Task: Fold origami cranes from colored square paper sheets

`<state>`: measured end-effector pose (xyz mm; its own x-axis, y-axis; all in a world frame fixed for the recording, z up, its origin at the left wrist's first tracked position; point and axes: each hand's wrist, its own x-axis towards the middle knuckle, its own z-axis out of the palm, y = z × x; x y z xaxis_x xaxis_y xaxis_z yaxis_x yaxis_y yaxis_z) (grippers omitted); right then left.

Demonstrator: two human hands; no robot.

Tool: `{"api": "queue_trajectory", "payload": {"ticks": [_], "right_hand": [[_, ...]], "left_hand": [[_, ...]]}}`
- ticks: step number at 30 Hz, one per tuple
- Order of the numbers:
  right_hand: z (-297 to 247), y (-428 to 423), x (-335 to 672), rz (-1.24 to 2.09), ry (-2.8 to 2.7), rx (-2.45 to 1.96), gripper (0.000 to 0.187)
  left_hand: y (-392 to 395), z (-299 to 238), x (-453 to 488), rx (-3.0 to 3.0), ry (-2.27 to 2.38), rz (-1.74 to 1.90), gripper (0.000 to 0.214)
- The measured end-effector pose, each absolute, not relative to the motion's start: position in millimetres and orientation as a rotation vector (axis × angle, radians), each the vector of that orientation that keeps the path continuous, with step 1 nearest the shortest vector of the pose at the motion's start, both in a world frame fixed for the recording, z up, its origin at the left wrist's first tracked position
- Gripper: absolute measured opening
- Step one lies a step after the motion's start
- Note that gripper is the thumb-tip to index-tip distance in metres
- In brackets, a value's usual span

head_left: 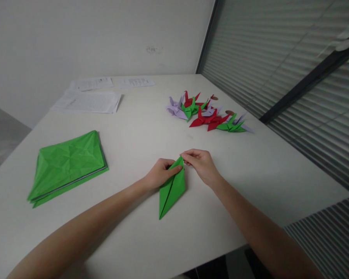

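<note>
I am recording dim, grey, diffuse light, its source lying out of view. My left forearm (pixel 104 215) is casting a soft shadow onto the white table (pixel 133 131); the folded green paper (pixel 173 190) is throwing a fainter one. The outer edges are looking duller than the table's middle. Wide-angle distortion is stretching my forearms and tilting the blinds (pixel 279 50). Print on the far papers (pixel 87 102) is blurring past reading. My left hand (pixel 159 173) and right hand (pixel 202 162) are showing fairly crisply.
</note>
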<state>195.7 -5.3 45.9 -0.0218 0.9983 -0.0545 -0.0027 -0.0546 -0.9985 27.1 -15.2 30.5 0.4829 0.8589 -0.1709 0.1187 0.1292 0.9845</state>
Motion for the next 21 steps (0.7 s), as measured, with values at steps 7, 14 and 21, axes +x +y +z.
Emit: {"api": "queue_trajectory", "payload": {"ticks": [7, 14, 21], "right_hand": [[47.9, -6.0, 194.4, 1.295, -1.205, -1.218, 0.022], [42.6, -3.2, 196.5, 1.324, -1.178, -1.191, 0.022], [41.0, -3.2, 196.1, 1.416, -1.127, -1.107, 0.019]], "left_hand": [[-14.4, 32.9, 27.6, 1.33, 0.941, 0.706, 0.05], [-16.4, 36.3, 27.7, 1.258, 0.931, 0.702, 0.049], [-17.1, 34.4, 28.2, 1.19, 0.909, 0.715, 0.049]]}}
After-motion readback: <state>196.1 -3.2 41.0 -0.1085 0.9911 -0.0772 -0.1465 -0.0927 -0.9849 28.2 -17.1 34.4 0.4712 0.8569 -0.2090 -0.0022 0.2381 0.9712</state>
